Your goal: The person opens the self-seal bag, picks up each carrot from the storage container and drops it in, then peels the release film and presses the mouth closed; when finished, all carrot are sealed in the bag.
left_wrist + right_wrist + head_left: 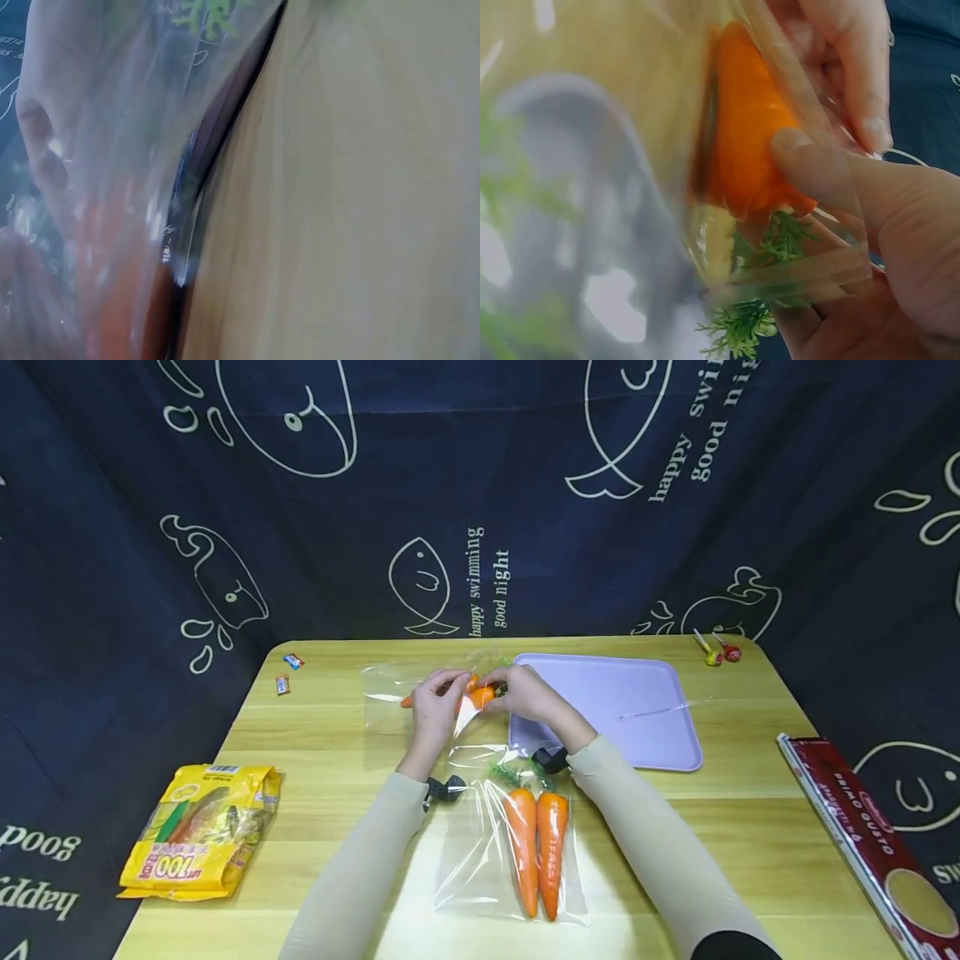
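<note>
Both hands meet at the far middle of the wooden table [750, 827]. They hold a clear plastic bag [390, 689] with one orange carrot [482, 697] inside. My left hand [450, 681] pinches the bag by the carrot's thick end. My right hand [510, 681] grips the same end. In the right wrist view its thumb [810, 161] presses the carrot [746, 150] through the film, just above the green top [776, 240]. The left wrist view is blurred: the bag's film [150, 150] over an orange shape [112, 300].
A second clear bag [468, 860] with two carrots [536, 852] lies between my forearms. A purple tray [622, 710] sits right of the hands. Yellow packet [198, 831] at front left, red box [862, 835] at the right edge, small candies [288, 672], two lollipops [720, 652].
</note>
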`<action>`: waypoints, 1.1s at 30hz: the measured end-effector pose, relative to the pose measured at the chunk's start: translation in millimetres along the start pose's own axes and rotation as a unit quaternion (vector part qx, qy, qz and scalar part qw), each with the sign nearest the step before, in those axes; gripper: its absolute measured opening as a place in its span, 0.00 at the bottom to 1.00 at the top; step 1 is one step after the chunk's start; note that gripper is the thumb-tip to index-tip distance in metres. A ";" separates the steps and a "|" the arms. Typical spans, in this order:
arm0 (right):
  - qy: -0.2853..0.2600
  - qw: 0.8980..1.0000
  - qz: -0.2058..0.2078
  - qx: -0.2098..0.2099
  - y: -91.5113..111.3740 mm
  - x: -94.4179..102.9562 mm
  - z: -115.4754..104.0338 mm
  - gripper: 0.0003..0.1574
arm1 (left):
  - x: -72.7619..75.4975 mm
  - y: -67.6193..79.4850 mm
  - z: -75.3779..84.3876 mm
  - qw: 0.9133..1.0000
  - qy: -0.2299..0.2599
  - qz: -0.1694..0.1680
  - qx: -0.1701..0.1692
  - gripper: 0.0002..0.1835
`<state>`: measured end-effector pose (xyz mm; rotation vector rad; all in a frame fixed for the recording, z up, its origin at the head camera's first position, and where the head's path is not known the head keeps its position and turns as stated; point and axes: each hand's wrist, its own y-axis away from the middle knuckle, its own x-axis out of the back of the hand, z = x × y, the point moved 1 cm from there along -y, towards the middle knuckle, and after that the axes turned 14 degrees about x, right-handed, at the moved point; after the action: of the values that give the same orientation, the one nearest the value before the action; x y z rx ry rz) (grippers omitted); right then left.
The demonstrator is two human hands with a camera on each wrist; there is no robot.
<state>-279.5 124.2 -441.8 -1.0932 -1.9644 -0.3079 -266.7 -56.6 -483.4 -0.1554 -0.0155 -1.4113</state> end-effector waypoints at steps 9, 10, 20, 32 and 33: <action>-0.014 1.000 -0.012 -0.008 -6.0 -10.8 10.4 0.24 | -1.0 -0.6 -1.4 1.000 -0.008 0.006 -0.007 0.10; -0.016 1.000 -0.004 -0.008 -4.8 -8.7 9.7 0.24 | -0.9 -0.6 -1.2 1.000 -0.006 0.005 -0.007 0.10; -0.267 0.937 0.177 -0.139 54.8 6.8 -31.7 0.22 | 0.1 -1.0 -2.0 1.000 0.020 -0.002 0.003 0.10; -0.412 0.879 0.106 -0.216 62.7 -34.1 -35.0 0.26 | -0.6 1.1 -0.7 1.000 0.008 0.001 -0.002 0.10; -0.410 0.879 0.109 -0.217 61.6 -35.3 -34.5 0.25 | -0.7 1.1 -0.6 1.000 0.005 0.001 -0.002 0.10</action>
<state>-202.5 120.5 -458.7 -1.9598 -2.5308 -0.1703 -265.8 -55.8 -484.1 -0.1519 -0.0032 -1.4103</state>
